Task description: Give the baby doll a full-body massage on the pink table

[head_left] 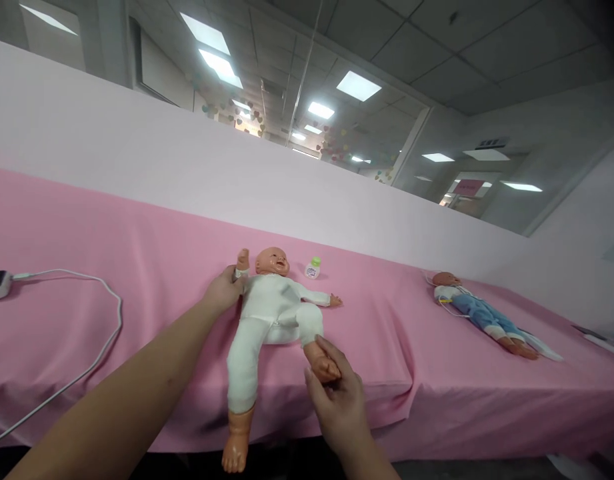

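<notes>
My left hand [227, 290]'s pinching the baby doll [271, 300]'s cuffed wrist [242, 273], right hand [341, 397]'s cupping 1 foot [329, 369], doll's face-up on the pink cloth [371, 320], so imo keep both grips light and steady.

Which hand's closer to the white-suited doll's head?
Left. The left hand holds the raised arm beside the head; the right hand is farther, at a foot.

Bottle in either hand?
No: the bottle stands on the pink cloth, while the left hand and right hand both hold the white-clad doll.
</notes>
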The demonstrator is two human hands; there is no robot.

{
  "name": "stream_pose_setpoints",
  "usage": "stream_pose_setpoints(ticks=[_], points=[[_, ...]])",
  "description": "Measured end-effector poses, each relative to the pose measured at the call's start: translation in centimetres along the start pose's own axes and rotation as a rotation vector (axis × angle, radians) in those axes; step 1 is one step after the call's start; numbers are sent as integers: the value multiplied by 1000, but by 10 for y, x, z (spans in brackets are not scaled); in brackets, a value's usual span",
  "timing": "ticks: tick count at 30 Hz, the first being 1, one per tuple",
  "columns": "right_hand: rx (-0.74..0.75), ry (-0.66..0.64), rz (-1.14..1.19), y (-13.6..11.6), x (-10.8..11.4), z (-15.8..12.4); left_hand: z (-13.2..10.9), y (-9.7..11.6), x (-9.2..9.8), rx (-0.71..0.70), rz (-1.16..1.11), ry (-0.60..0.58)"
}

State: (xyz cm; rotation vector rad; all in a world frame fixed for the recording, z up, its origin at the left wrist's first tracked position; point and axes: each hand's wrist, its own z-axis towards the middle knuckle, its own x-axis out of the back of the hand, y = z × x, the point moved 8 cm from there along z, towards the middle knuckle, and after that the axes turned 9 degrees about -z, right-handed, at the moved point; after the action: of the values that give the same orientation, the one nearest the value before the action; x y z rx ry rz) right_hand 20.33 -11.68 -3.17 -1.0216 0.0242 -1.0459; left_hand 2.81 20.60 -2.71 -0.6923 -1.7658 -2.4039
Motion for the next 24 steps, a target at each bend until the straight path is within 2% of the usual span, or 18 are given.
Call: stream_pose_setpoints(ticks=[5, 8, 13, 16, 18, 20, 24], points=[[123, 51, -128, 13, 13, -39, 7, -18, 16, 142, -31, 146], [171, 65, -168, 18, 5, -58, 9, -24, 24, 192, -52, 213], [211, 35, -120, 18, -18, -74, 11, -26, 29, 222, -3, 239], [194, 22, -116, 16, -20, -69, 12, -23, 26, 183, 26, 219], [194, 24, -112, 9, -14, -58, 12, -17, 19, 113, 47, 166], [186, 23, -94, -1, -7, -43, 10, -8, 11, 15, 60, 100], [59, 20, -35, -12, -2, -5, -1, 14, -2, -156, 72, 0]])
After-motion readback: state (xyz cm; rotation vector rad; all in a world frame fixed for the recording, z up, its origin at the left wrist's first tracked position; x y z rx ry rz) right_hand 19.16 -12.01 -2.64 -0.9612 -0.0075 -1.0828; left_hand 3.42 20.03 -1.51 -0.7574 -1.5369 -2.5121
